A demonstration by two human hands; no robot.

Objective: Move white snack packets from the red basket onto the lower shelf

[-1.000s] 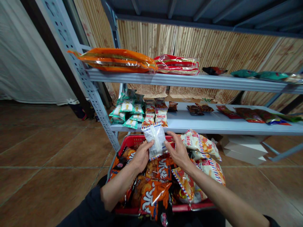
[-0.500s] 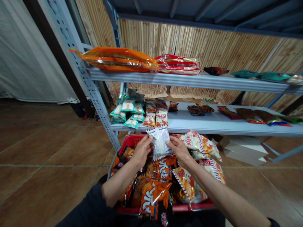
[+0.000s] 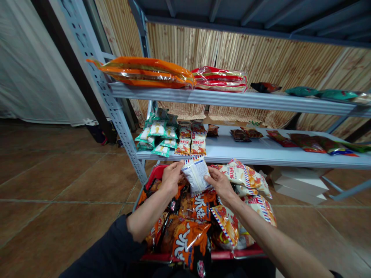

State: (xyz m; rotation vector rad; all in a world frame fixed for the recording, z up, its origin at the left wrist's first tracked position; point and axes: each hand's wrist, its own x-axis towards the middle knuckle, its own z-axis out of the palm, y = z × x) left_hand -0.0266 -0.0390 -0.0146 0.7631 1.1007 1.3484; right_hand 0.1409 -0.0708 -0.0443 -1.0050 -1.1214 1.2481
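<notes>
A small white snack bag [image 3: 196, 175] with its printed back facing up is held between my two hands over the red basket [image 3: 162, 256]. My left hand [image 3: 171, 178] pinches its upper left edge, fingertips partly hidden. My right hand [image 3: 220, 184] grips its right edge, thumb on top. Beneath are orange and black snack bags [image 3: 189, 241], filling the basket's left and middle. White snack bags with red print [image 3: 249, 178] lie piled on the right side. Just beyond my hands, similar small white bags [image 3: 198, 146] stand in two columns on the lower shelf.
Green and white packets [image 3: 158, 129] are stacked left of the columns. Other snack bags [image 3: 305, 142] lie farther right on the lower shelf [image 3: 232, 155]. An upper shelf [image 3: 220, 97] carries orange [image 3: 145, 73] and red packages [image 3: 220, 79]. A perforated metal post [image 3: 121, 127] rises at left; white boxes [image 3: 300, 183] sit below.
The white bag has turned slightly counterclockwise. My left hand has moved up along its left side to the upper corner; my right hand stays nearly in place.
</notes>
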